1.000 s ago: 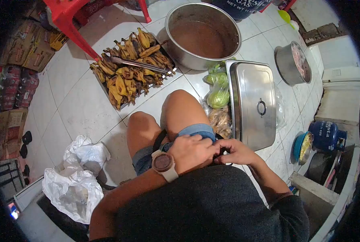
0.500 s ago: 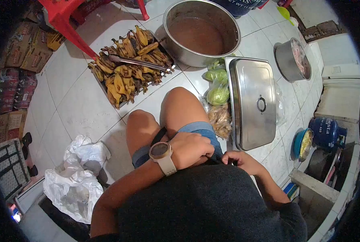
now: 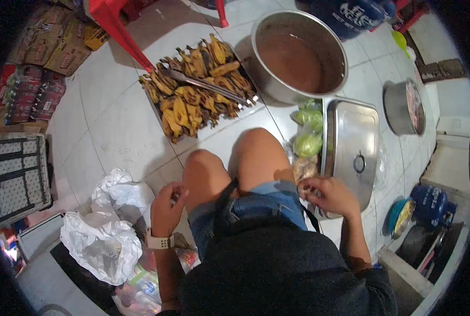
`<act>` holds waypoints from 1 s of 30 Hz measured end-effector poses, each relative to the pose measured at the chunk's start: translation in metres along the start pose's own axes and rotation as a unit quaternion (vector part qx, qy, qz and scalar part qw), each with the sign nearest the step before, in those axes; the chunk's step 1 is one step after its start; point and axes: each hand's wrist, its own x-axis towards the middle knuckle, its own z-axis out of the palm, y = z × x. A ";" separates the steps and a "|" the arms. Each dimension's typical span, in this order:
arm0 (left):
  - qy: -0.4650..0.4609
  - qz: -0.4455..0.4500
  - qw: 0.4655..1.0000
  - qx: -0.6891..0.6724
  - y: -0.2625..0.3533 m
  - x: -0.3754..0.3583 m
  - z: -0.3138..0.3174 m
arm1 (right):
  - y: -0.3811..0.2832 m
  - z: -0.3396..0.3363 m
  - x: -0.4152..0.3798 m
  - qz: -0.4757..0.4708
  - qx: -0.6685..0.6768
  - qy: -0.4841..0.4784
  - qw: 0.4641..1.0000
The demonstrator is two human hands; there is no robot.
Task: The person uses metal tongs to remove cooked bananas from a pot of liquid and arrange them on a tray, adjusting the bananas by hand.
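My left hand [image 3: 167, 207], with a light watch band at the wrist, hangs beside my left thigh with its fingers curled but apart, holding nothing visible. On the other side, my right hand [image 3: 327, 196] hovers by my right hip, fingers loosely bent and nothing seen between them. Dark straps [image 3: 225, 203] lie across my denim shorts [image 3: 266, 203]. White plastic bags [image 3: 106, 242] sit near my left hand. A lidded steel tray [image 3: 351, 147] stands just beyond my right hand, beside bagged green vegetables [image 3: 307, 139].
Ahead on the tiled floor are a tray of cooked bananas [image 3: 193, 100] with tongs [image 3: 206, 84] on top and a large pot of brown liquid [image 3: 298, 60]. A red chair [image 3: 114, 31] stands front left; a smaller pot [image 3: 401, 108] and gas cylinder [image 3: 430, 203] are right.
My hands have parted from the waist, one moving left and the other slightly up and right. The view has shifted, showing more of the left side.
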 end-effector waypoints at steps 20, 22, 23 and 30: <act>-0.266 0.030 0.951 0.153 0.031 0.165 0.056 | -0.028 0.009 0.377 -0.089 -0.123 0.133 0.979; -0.213 0.002 0.973 0.086 0.023 0.175 0.061 | -0.027 0.009 0.388 -0.072 -0.138 0.114 0.981; -0.216 0.006 0.973 0.086 0.013 0.176 0.063 | -0.027 0.010 0.389 -0.081 -0.166 0.110 0.977; -0.052 -0.116 0.991 -0.040 -0.040 0.193 0.023 | -0.049 -0.031 0.339 -0.053 0.097 0.062 0.992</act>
